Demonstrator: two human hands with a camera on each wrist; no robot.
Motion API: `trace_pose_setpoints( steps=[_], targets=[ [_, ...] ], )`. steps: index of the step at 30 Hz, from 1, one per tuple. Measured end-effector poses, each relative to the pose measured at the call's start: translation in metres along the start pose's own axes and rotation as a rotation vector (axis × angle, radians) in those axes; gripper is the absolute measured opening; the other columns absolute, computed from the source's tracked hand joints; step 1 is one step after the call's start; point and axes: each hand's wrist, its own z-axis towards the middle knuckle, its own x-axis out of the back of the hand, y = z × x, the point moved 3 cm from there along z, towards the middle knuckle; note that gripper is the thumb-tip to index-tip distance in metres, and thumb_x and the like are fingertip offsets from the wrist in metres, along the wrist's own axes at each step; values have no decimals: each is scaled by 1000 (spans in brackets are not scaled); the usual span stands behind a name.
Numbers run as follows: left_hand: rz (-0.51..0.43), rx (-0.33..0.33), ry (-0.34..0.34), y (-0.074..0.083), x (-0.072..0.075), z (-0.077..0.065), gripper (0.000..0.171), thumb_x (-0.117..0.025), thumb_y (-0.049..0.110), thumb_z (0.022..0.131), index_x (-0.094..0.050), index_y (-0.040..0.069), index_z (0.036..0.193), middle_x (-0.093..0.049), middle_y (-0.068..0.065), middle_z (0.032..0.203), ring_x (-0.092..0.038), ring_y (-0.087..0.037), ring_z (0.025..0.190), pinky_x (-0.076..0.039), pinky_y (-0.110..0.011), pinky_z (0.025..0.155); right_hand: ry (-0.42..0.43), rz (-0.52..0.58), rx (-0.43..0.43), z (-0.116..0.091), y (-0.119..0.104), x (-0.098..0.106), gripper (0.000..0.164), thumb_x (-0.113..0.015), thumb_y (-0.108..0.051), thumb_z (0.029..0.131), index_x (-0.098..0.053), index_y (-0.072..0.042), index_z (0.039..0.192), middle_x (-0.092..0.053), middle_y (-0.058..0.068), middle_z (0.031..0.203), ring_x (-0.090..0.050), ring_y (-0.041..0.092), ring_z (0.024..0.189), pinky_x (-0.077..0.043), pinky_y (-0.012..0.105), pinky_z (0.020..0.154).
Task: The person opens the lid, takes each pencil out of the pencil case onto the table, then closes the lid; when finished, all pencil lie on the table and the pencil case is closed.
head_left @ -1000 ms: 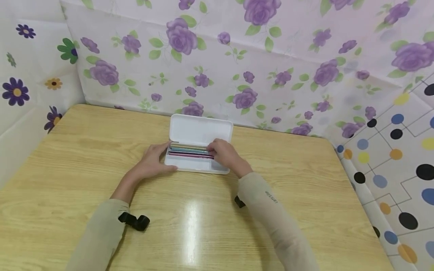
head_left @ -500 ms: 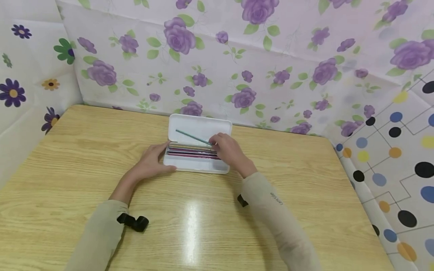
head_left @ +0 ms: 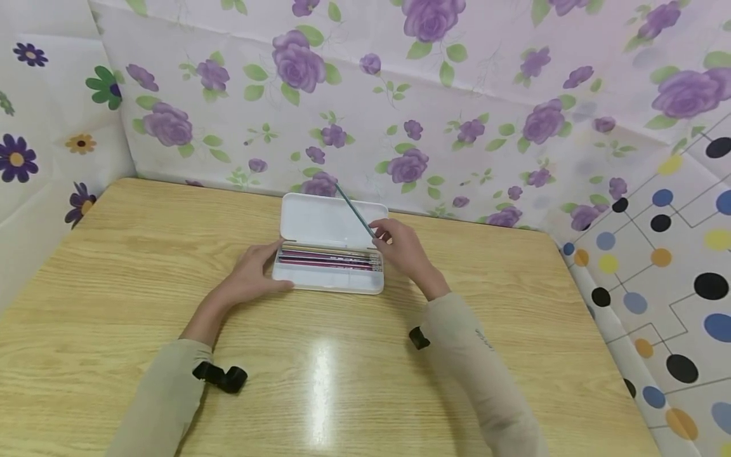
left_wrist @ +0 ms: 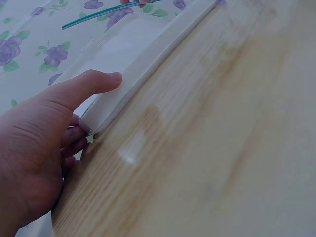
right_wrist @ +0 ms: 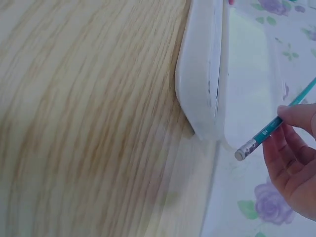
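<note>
A white pencil case (head_left: 311, 284) lies with its lid (head_left: 320, 219) raised on the wooden table. Several pencils (head_left: 328, 257), gold, pink and dark, lie side by side in it. My left hand (head_left: 249, 274) holds the case's left end; in the left wrist view the thumb (left_wrist: 101, 81) rests on the front rim and the fingers curl at the corner. Above the case's right side, my right hand (head_left: 402, 247) pinches a green pencil (head_left: 355, 211) between thumb and fingers. It slants up to the left, and the right wrist view shows its eraser end (right_wrist: 245, 149) pointing down.
The wooden table (head_left: 365, 355) extends around the case. A flowered sheet (head_left: 365, 114) hangs close behind the lid, with a dotted sheet (head_left: 651, 304) on the right. Black wrist cameras (head_left: 219, 376) sit on both sleeves.
My right hand has pinched the green pencil, lifted it out of the row and moved slightly right. The pencil has swung steeper. My left hand stays on the case.
</note>
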Motion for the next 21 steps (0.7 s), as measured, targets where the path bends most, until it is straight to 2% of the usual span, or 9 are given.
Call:
trace_pose_setpoints(
  steps=[5,10,16,21],
  targets=[
    [-6,-4,2,0,0,0,100,-79,37,78,-23,2,153,-29,-25,151,-21,-45,136,-16,-62,107,36,137,-81,-7,11,5,29,-63,-2,91,-62,1,120,-65,13,95,-63,27,90,-52,38,78],
    [-14,-6,8,0,-1,0,100,-80,35,78,-23,2,153,-29,-25,151,-21,-45,136,-15,-62,108,65,241,-214,-15,24,7,30,-62,-4,91,-61,3,120,-64,15,98,-63,28,92,-53,35,77],
    [-5,-16,2,-1,-2,2,100,-79,35,78,-22,2,153,-29,-25,151,-20,-45,136,-15,-62,107,112,327,-391,-26,45,8,33,-59,-1,90,-60,5,122,-61,18,101,-62,28,89,-56,31,69],
    [-11,-16,3,-1,-1,1,100,-80,35,79,-22,2,153,-28,-26,151,-21,-46,135,-15,-63,107,99,357,-496,-33,60,8,33,-60,-1,90,-59,6,122,-60,17,100,-62,23,80,-56,29,68]
  ],
)
